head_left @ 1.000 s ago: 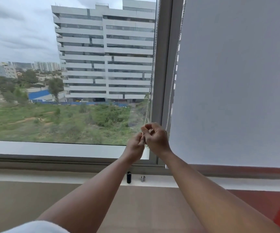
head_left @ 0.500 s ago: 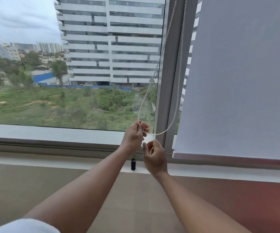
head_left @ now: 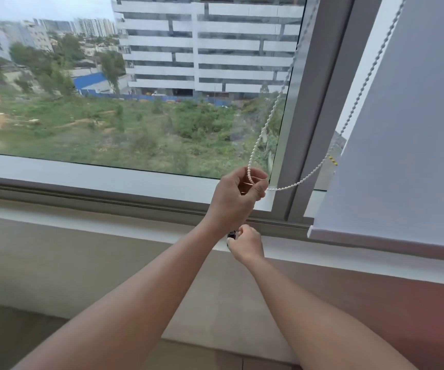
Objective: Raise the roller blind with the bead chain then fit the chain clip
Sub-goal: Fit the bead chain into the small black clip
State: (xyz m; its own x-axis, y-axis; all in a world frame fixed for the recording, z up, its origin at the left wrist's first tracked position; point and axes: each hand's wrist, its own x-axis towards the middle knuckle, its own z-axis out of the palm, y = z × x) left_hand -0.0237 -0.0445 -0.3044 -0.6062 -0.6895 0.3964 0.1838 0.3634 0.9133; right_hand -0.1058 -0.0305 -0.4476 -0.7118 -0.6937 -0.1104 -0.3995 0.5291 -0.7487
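Observation:
A white roller blind [head_left: 407, 145] hangs over the right window pane, its bottom bar just above the sill. Its white bead chain [head_left: 274, 108] drops in a loop in front of the grey window post. My left hand [head_left: 238, 194] is closed around the bottom of that loop, pulling it to the left. My right hand [head_left: 246, 243] is lower, on the white sill, with its fingers pinched on a small black clip [head_left: 231, 234] that stands there. Most of the clip is hidden by the fingers.
The white window sill [head_left: 108, 225] runs across the view above a beige wall. A grey window post [head_left: 319, 108] separates the bare left pane from the covered right pane. Outside are a white office block and green ground.
My right hand let go of the chain and dropped to the sill, closing on the black clip. My left hand kept the chain loop. The view tilted down and moved closer.

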